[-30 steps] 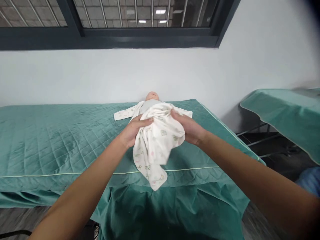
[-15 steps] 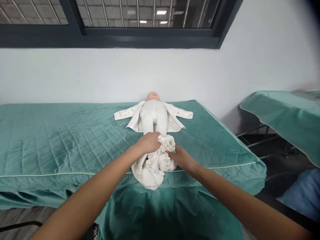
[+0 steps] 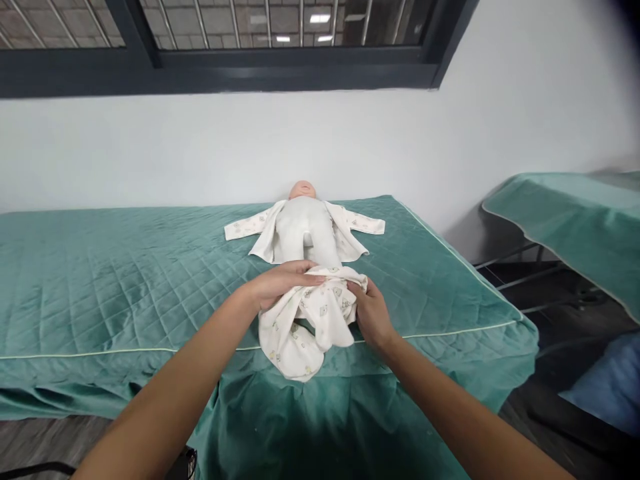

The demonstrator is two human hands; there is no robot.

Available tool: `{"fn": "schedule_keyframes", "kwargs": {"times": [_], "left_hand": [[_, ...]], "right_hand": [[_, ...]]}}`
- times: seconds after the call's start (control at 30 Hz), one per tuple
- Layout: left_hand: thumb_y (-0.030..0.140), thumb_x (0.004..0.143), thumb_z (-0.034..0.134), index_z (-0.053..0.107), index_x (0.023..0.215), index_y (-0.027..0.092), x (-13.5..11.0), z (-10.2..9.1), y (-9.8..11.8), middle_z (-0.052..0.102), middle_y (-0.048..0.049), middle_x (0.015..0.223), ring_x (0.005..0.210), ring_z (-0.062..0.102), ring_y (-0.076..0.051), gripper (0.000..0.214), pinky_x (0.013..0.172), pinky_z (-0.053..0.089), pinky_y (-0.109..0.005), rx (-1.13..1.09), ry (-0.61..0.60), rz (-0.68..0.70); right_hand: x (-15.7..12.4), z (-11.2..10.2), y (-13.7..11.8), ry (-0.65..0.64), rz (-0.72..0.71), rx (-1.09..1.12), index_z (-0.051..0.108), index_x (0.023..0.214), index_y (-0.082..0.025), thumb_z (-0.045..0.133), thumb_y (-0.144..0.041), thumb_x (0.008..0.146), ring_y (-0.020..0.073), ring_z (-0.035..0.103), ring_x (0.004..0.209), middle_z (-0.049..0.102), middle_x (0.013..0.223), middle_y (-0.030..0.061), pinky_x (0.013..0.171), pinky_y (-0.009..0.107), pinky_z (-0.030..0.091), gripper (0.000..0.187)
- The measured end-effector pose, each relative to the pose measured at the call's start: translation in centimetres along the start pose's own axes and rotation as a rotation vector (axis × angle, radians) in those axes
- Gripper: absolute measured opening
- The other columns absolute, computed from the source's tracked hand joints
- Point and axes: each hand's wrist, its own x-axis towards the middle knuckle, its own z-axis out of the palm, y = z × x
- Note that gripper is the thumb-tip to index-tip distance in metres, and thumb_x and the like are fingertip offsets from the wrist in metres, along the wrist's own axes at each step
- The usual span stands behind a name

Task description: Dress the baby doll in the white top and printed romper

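A baby doll (image 3: 306, 228) lies on its back on a green quilted bed (image 3: 125, 280), its head toward the wall. An opened white printed top (image 3: 357, 223) is spread under it with sleeves out to both sides. Near the bed's front edge, at the doll's legs, both my hands grip a pair of white printed baby trousers (image 3: 307, 317). My left hand (image 3: 280, 283) pinches the waistband from the left. Gripping the waistband's right side is my right hand (image 3: 370, 313). The trouser legs hang over the bed's edge.
A white wall and a dark-framed window (image 3: 240, 40) stand behind the bed. A second green-covered bed (image 3: 570, 220) is at the right, with a gap of dark floor between. Something blue (image 3: 610, 380) lies at the lower right.
The trousers were held up over the doll's body a second ago. Both hands brought them down toward me to the doll's feet, uncovering the doll, then spread the waistband wider.
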Motion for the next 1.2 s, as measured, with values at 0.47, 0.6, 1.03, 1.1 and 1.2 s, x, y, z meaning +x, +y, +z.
{"fn": "schedule_keyframes", "kwargs": {"times": [0.47, 0.6, 1.03, 1.1, 1.2], "left_hand": [[0.034, 0.075, 0.072, 0.066, 0.101, 0.018, 4.4, -2.3, 2.5, 0.068, -0.0027, 0.100, 0.096, 0.063, -0.020, 0.031, 0.082, 0.045, -0.028, 0.337, 0.221, 0.272], [0.033, 0.078, 0.069, 0.066, 0.103, 0.018, 5.9, -3.6, 3.4, 0.067, -0.0029, 0.103, 0.097, 0.062, -0.020, 0.029, 0.082, 0.044, -0.028, 0.425, 0.239, 0.325], [0.032, 0.073, 0.075, 0.067, 0.101, 0.018, 9.2, -7.6, 1.2, 0.069, -0.0027, 0.100, 0.095, 0.063, -0.019, 0.032, 0.083, 0.047, -0.027, 0.194, 0.388, 0.518], [0.029, 0.074, 0.075, 0.068, 0.102, 0.019, 9.0, -8.0, 0.6, 0.070, -0.0019, 0.100, 0.094, 0.064, -0.018, 0.031, 0.082, 0.048, -0.026, 0.114, 0.377, 0.515], [0.026, 0.076, 0.073, 0.069, 0.102, 0.020, 8.9, -8.4, 0.3, 0.071, -0.0001, 0.097, 0.090, 0.064, -0.016, 0.027, 0.081, 0.048, -0.025, 0.072, 0.373, 0.510]], "right_hand": [[7.6, 1.5, -1.1, 0.029, -0.233, -0.389, 0.061, 0.115, -0.020, 0.053, -0.047, 0.088, 0.0226, 0.057, 0.113, 0.067, 0.121, 0.0072, 0.099, 0.033, 0.046, 0.039], [9.0, 2.2, -1.9, 0.107, -0.269, -0.496, 0.062, 0.102, -0.020, 0.051, -0.046, 0.089, 0.0225, 0.059, 0.098, 0.069, 0.105, 0.0058, 0.090, 0.033, 0.047, 0.031], [12.4, 2.6, -3.1, -0.166, -0.430, -0.630, 0.061, 0.110, -0.024, 0.065, -0.035, 0.085, 0.0206, 0.056, 0.099, 0.063, 0.109, 0.0035, 0.088, 0.032, 0.044, 0.028], [12.7, 3.8, -4.7, -0.366, -0.437, -0.610, 0.063, 0.111, -0.025, 0.071, -0.037, 0.082, 0.0216, 0.057, 0.101, 0.064, 0.110, 0.0031, 0.089, 0.032, 0.043, 0.032], [14.1, 6.2, -7.1, -0.595, -0.351, -0.665, 0.066, 0.101, -0.024, 0.077, -0.043, 0.077, 0.0174, 0.055, 0.081, 0.064, 0.089, -0.0010, 0.072, 0.028, 0.042, 0.032]]}}
